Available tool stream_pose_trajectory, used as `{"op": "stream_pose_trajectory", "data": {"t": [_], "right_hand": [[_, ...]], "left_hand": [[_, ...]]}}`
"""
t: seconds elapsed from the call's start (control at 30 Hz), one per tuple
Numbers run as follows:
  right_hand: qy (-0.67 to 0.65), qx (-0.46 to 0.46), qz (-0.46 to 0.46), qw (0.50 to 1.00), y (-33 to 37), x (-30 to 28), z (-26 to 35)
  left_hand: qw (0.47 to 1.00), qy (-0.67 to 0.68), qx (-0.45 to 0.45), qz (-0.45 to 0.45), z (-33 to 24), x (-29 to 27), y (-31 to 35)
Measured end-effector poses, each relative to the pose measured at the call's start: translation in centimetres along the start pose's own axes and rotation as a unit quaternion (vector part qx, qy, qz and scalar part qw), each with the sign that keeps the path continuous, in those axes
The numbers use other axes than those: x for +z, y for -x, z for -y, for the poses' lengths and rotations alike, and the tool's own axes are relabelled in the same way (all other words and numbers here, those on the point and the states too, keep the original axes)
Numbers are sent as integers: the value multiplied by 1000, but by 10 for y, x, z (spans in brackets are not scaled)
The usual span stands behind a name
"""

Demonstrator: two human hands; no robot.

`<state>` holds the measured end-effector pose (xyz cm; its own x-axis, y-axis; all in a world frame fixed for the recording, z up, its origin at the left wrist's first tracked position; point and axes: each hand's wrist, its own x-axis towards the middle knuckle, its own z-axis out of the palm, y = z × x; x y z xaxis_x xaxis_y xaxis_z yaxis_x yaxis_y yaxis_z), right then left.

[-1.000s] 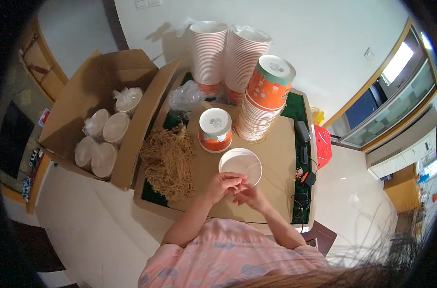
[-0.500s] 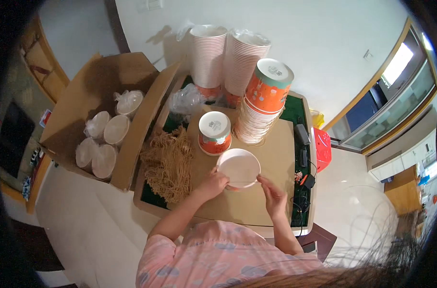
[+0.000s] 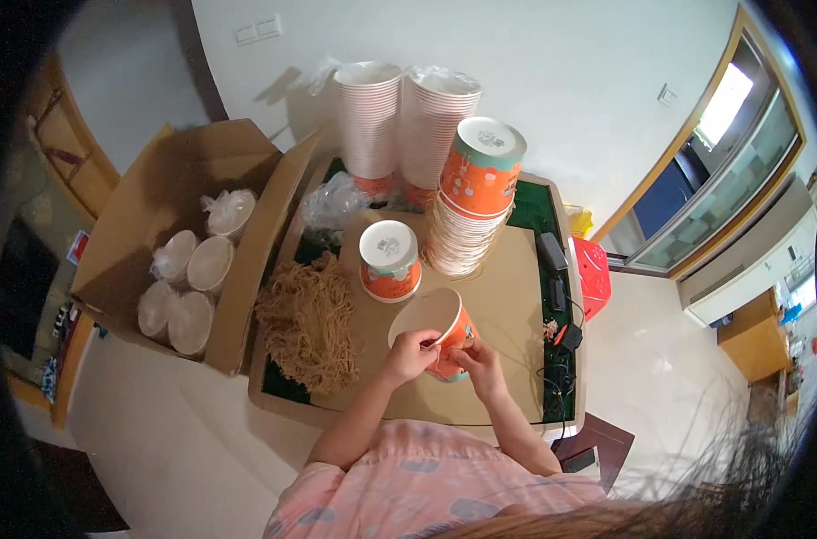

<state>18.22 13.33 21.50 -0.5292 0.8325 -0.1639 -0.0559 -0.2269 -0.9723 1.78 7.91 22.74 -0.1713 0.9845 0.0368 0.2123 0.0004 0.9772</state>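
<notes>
An orange paper bucket with a white inside is tilted on the cardboard sheet in front of me, its mouth toward the far left. My left hand is closed at its near rim, fingers bent against the wall. My right hand pinches at the bucket's outer side, close to the left fingertips. A thin string seems to run between the fingers, though it is barely visible. To the left lies a heap of tan strings. One upside-down bucket stands just beyond.
Behind on the right rises an upside-down bucket stack with strings around its rims. Two tall bucket stacks in clear plastic stand near the wall. A carton with wrapped buckets is at left. Black adapters and cables line the table's right side.
The bucket has tipped, so its orange side now shows. My right hand has moved left and down, close to my left hand; the strand across the mouth no longer shows.
</notes>
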Motion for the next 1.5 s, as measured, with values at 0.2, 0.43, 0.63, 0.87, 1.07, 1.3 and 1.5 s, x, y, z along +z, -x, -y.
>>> {"op": "stream_pose_trajectory", "data": {"t": [0.2,0.43,0.63,0.87,1.07,1.3,1.5], "right_hand": [[-111,-41,-35,992,0,8,-2],[-67,-11,-18,998,-7,-1,-14],[-264,17,-44,963,-4,-16,-5],[-316,-49,34,947,27,-28,54],[-246,6,93,965,31,-25,38],[-102,35,20,994,-5,-4,-26],[-38,21,2,999,-9,7,-27]], "left_hand": [[996,73,-10,53,15,-4,5],[996,67,33,52,23,-2,4],[992,-121,31,-12,43,3,6],[982,-167,51,-74,59,-7,4],[999,2,-29,-24,78,-21,2],[979,179,-82,46,35,-19,1],[985,145,-78,53,34,-19,7]]}}
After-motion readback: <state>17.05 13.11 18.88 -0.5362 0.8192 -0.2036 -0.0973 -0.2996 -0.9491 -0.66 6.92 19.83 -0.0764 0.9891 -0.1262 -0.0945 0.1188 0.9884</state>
